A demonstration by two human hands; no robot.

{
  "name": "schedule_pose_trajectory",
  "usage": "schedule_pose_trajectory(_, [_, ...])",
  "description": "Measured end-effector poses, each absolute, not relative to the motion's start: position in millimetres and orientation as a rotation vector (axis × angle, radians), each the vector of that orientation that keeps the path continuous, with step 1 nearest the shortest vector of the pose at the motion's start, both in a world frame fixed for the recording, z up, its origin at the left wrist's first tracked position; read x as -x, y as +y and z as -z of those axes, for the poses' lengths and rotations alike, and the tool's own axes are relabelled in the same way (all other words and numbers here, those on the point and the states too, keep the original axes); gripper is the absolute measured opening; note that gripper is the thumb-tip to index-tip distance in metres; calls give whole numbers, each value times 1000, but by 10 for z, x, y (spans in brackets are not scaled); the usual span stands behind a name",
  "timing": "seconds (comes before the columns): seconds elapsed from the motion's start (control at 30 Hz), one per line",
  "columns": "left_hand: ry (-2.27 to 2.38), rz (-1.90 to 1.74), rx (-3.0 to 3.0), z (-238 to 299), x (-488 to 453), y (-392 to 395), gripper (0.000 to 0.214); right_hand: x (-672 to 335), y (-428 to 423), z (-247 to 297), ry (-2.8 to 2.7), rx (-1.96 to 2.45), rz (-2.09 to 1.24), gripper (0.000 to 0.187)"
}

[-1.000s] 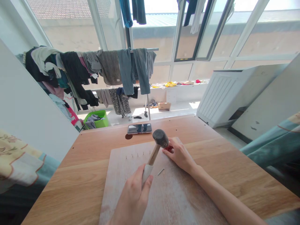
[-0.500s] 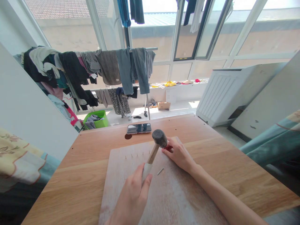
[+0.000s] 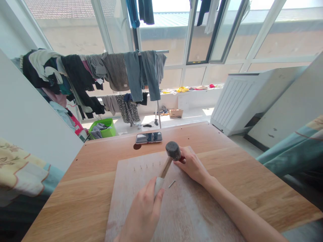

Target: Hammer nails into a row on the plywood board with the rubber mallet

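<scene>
Since the frame half a second earlier, the head (image 3: 173,151) of the mallet (image 3: 166,167) has shifted slightly toward the right edge and near edge of the board (image 3: 181,211), while the right hand (image 3: 193,166) and the nails have kept their places on it. One mallet is in use: the left hand (image 3: 143,205) is closed around its pale grip, thumb along the side, and its dark head hangs over the far part of the board, in front of the right fingertips. The right hand rests by the board's far right corner, fingers bent inward; whether they pinch anything cannot be told, since the mallet head hides their tips. Five upright nails (image 3: 146,166) can be counted in a row just inside the board's far edge, running from near its far left corner toward the mallet. One loose nail (image 3: 172,184) lies flat near the board's middle, just beside the mallet's grip. Beyond the board, one phone (image 3: 148,137) lies near the far edge of the table (image 3: 217,151), with one round dark hole (image 3: 137,147) just beside it. Past that edge are one green basket (image 3: 108,129) and one cardboard box (image 3: 176,113). A pale tag (image 3: 125,85) on a hanging grey cloth (image 3: 116,70) is too small to read.
</scene>
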State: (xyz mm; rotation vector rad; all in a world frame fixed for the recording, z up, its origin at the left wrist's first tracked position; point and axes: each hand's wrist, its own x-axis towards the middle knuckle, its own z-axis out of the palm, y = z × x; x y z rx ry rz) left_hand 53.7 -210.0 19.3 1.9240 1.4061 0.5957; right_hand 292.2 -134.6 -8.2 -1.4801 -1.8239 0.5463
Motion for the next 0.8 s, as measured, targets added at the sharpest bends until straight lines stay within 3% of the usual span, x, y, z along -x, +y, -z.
schedule_pose_trajectory(0.13, [1385,-568,-1954,-218,-523,-2094,43,-2936,-1321,120,-1847,1466,-527,51])
schedule_pose_trajectory(0.3, [1392,-661,-1932,-154,-372,-2183,42,-3034,-1273,189,-1866,1477,-468,68])
schedule_pose_trajectory(0.47, [1589,-856,-1764,13,-156,-2331,46,-3013,-1518,-28,-2095,1417,-380,32])
schedule_pose_trajectory(0.63, [1600,-911,-1690,101,-96,-2328,53,-2652,-1785,-275,-2610,1170,-359,27])
schedule_pose_trajectory(0.8, [1571,-930,-1690,114,-108,-2289,54,-2459,-1668,-302,-2748,1212,-338,24])
